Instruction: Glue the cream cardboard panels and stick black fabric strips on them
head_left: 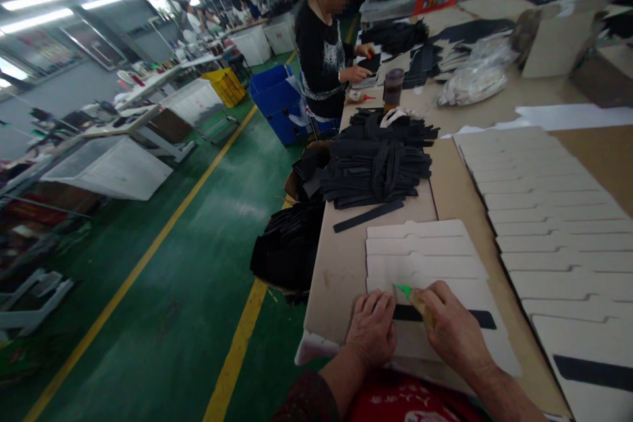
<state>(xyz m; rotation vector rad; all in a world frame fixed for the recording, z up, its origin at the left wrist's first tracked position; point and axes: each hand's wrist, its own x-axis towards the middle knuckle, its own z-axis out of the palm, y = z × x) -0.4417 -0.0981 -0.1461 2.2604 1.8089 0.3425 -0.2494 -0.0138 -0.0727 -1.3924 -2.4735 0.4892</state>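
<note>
My right hand point(452, 326) is wrapped round a yellowish glue bottle point(422, 305) whose green nozzle point(404, 290) points left, just over a pale card panel. My left hand point(373, 326) lies on the left edge of the overlapping pale panels point(420, 245), its fingers bent and close together beside the left end of a black strip point(482, 318). That strip lies across the nearest panel, partly hidden under my right hand and the bottle. Beyond the panels a loose black strip point(368, 216) rests on the table, in front of a pile of bundled black strips point(376, 161).
A long row of overlapping pale panels point(544, 211) covers the table's right side, with a black strip point(591, 371) on the nearest. A person point(324, 39) works farther along, near a dark cup point(393, 87). Black material point(287, 247) fills a container left of the table edge.
</note>
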